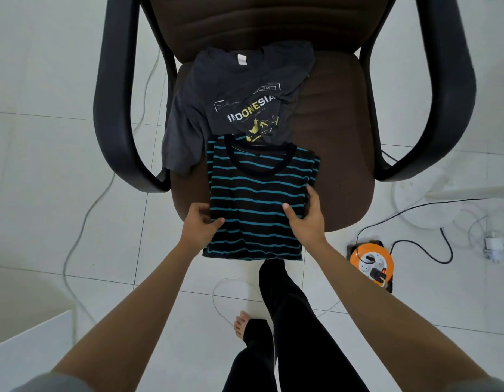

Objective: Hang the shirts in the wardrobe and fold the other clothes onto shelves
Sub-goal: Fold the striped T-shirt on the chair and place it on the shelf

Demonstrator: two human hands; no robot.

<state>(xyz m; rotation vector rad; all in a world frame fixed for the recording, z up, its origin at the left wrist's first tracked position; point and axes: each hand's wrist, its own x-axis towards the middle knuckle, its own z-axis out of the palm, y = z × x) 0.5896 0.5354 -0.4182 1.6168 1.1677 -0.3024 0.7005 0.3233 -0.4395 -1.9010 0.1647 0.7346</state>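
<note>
A black T-shirt with teal stripes (256,193) lies on the front of a brown chair seat (338,154), its sides folded in and its hem hanging over the seat's front edge. My left hand (201,224) grips its left edge, thumb on top and fingers under the cloth. My right hand (307,219) grips the right edge, thumb lying on the stripes. Behind it a dark grey T-shirt (239,91) with "INDONESIA" printed on it lies loosely spread, partly covered by the striped one.
The chair's black armrests (118,108) curve down both sides. On the white tiled floor lie an orange cable reel (372,261) at the right, a white fan base (431,199) and loose cords. My legs and a bare foot (242,323) stand below. A white surface (24,343) sits at lower left.
</note>
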